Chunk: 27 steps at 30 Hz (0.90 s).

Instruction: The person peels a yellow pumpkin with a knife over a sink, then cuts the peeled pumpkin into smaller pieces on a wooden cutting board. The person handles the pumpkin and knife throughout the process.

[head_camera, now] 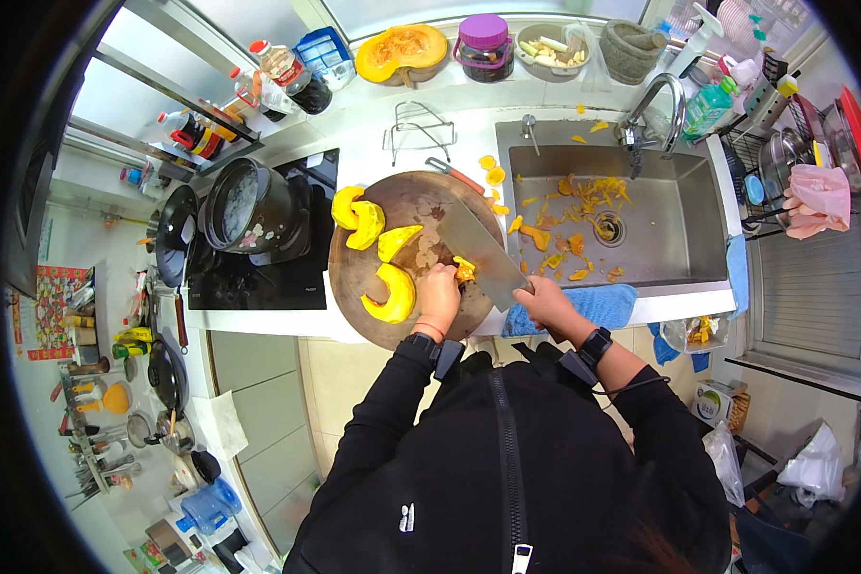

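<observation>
On the round wooden cutting board [430, 194], my left hand [439, 293] has its fingers curled against a small orange pumpkin piece [464, 269]. My right hand [551, 305] grips the handle of a cleaver [482, 255]. The cleaver's broad blade slants over the board's right part, just right of that piece. Peeled yellow pumpkin wedges lie along the board's left side: a curved wedge [393, 294] near my left hand, a pointed wedge [400, 242] above it, and further curved wedges [366, 224] at the upper left. My left fingertips are partly hidden.
A peeler [455, 176] rests by the board's top edge. To the right, the steel sink [667, 251] holds pumpkin peelings [595, 194]. A blue cloth [595, 305] lies on its front edge. Left stands a dark pot [240, 204] on the black cooktop [258, 287]. Half a pumpkin [402, 54] sits on the ledge.
</observation>
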Motion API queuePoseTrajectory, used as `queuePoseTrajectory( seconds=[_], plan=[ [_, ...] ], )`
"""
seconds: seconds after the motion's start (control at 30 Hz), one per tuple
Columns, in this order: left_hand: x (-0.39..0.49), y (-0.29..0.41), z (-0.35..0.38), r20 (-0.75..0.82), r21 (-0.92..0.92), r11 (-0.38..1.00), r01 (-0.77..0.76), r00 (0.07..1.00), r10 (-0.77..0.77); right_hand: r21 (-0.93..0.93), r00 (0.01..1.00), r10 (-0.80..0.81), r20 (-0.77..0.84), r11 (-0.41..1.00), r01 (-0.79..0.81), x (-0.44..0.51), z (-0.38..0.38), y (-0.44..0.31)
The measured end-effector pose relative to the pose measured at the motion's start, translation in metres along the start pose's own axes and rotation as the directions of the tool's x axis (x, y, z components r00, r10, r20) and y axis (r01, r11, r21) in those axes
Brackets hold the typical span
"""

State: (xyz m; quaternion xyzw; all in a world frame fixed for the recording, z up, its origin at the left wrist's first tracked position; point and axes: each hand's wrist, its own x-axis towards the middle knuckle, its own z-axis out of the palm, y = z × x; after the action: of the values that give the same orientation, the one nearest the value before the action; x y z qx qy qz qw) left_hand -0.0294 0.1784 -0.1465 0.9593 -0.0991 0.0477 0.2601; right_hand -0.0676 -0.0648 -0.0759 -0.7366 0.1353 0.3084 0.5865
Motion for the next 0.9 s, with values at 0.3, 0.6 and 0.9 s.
queuePoseTrajectory(
  seconds=[0.3,0.6,0.9],
  plan=[
    [0.007,0.001,-0.006,0.132,-0.078,0.980,0.182,0.977,-0.170,-0.343,0.971,-0.200,-0.128,0.928,0.146,0.013,0.010,0.003],
    [0.024,-0.008,-0.023,0.816,-0.475,-0.023,0.880,0.430,-0.386,-0.537,0.905,-0.405,-0.129,0.796,0.279,0.015,0.008,0.015],
    [0.023,-0.008,-0.015,0.623,-0.550,0.354,0.757,0.654,-0.429,-0.472,0.925,-0.369,-0.091,0.834,0.287,0.004,-0.006,0.002]
  ],
)
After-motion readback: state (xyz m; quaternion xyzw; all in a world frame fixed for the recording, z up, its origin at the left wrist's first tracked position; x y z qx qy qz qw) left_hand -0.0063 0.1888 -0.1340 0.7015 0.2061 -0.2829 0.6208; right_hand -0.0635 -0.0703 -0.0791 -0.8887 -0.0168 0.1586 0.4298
